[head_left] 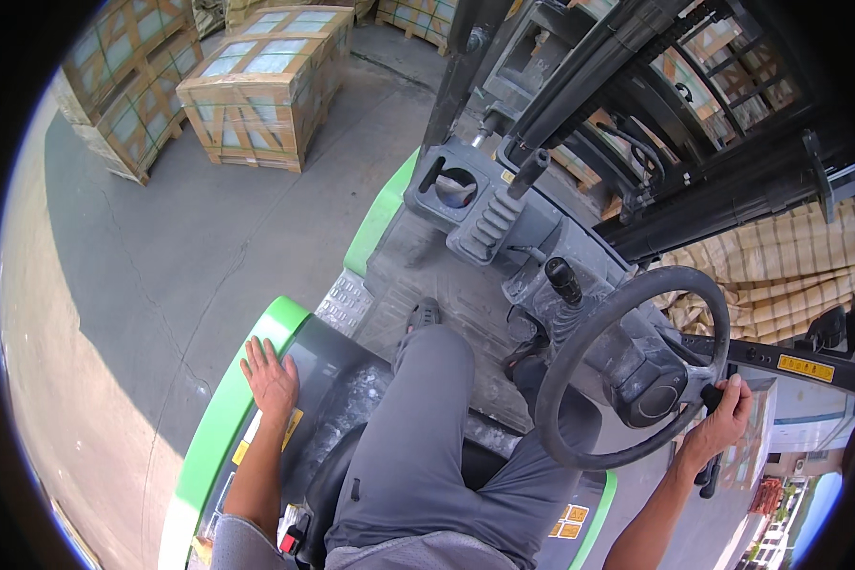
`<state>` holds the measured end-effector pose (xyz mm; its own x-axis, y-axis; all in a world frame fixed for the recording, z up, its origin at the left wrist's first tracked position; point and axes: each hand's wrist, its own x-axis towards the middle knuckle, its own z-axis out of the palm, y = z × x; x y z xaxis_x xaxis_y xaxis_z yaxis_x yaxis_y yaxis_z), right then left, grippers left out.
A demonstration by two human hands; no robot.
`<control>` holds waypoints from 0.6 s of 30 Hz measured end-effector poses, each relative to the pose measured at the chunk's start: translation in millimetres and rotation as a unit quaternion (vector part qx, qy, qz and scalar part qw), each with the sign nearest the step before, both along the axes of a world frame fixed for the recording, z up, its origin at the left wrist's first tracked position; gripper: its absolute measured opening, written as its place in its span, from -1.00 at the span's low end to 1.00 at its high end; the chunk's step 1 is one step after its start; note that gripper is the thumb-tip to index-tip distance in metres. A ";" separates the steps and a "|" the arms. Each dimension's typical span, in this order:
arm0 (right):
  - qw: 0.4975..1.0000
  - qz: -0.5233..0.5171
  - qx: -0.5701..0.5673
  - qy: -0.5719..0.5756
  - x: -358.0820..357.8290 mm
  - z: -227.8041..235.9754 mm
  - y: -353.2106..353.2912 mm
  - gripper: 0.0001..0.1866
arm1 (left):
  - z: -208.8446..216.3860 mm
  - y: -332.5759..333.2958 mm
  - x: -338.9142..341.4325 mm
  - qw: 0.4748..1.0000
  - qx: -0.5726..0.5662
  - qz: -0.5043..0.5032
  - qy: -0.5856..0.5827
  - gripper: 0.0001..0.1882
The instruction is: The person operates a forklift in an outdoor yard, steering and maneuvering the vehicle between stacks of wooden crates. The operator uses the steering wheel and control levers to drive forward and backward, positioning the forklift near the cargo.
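I sit in a forklift with my left hand (272, 378) laid on the green-edged side panel (287, 315) beside the seat, fingers spread and nothing in it. My right hand (720, 420) is closed round the black steering wheel knob (711, 396) at the wheel's right side. The dark steering wheel (554, 391) stands in front of my right leg. Left of its column rises a lever with a black grip (562, 278). Further forward, another black lever (530, 173) stands on the grey dashboard (480, 223).
Ahead and right stands the black mast (712, 204). Wooden crates (256, 100) with green straps are on the concrete floor (199, 247) at the far left. A striped tan cover (760, 275) hangs beyond the mast. A metal step (342, 302) lies left of the footwell.
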<state>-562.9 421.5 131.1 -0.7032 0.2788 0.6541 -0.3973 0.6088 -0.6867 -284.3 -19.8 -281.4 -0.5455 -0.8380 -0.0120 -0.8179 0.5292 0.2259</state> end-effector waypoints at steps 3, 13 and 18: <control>1.000 -0.018 0.024 -0.008 11.8 1.1 -3.4 -0.76 | -2.1 -2.2 15.0 1.000 -0.011 -0.006 0.022 -0.37; 0.999 -0.019 0.036 -0.006 30.4 0.4 -6.3 -0.73 | 0.5 -5.6 35.9 1.000 0.022 0.003 0.021 -0.34; 1.000 0.005 -0.002 0.009 22.3 -0.7 -7.2 -0.73 | 3.3 -10.5 35.4 0.999 0.029 0.002 0.018 -0.33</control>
